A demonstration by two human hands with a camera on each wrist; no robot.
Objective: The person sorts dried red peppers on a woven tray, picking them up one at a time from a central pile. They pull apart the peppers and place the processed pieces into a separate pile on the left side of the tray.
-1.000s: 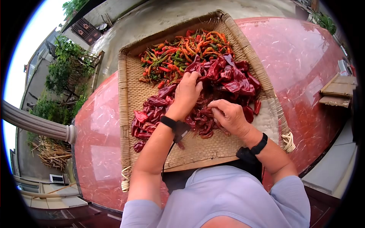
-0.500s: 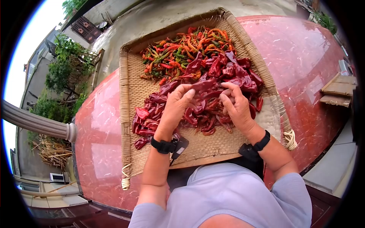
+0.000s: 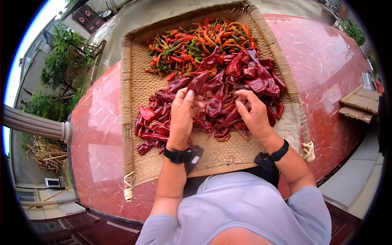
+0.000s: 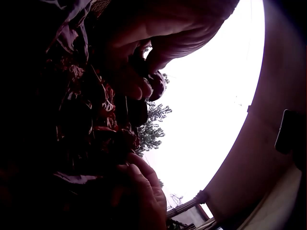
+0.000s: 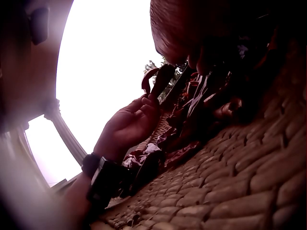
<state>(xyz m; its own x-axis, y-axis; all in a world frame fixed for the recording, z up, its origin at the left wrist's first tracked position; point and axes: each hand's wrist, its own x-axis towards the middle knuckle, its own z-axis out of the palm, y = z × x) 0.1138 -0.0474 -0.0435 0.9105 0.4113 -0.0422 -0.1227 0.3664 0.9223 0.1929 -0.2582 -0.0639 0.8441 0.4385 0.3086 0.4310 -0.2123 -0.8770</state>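
Has glossy red marbled floor (image 3: 100, 134) with pale reflections; shows fluted column (image 3: 36, 123) at left, shrubs (image 3: 55, 67) and stick pile (image 3: 50, 154) beyond it; includes dark patterned gate (image 3: 87, 18) upper left, concrete yard (image 3: 113, 32), cardboard (image 3: 361, 102) at right; looks daylit under white sky (image 4: 206, 96).

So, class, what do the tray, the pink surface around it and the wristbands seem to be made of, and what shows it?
Tray: matt plant fibre, perhaps cane or straw; its interlaced strands show.
Pink surface: polished stone, or a look-alike; pale veins and glossy reflections.
Wristbands: dull black, fabric or rubber; texture too small to tell.
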